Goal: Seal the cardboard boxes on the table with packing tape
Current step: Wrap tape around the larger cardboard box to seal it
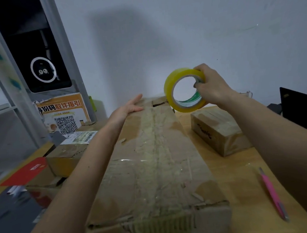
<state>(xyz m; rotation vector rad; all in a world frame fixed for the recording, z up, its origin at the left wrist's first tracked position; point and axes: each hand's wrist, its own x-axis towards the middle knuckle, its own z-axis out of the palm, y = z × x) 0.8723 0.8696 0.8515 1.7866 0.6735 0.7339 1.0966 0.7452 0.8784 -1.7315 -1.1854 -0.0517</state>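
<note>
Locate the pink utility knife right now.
In the head view, the pink utility knife lies on the wooden table at lower right, right of the long cardboard box and just left of the right forearm.

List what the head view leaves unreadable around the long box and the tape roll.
- long box: far end face hidden behind its own top.
- tape roll: free end not discernible; right hand covers that side.
- left hand: palm underside hidden.
- pink cutter: blade state too small to tell.

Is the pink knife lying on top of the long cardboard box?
No, the pink knife lies on the table, to the right of the long cardboard box.
</note>
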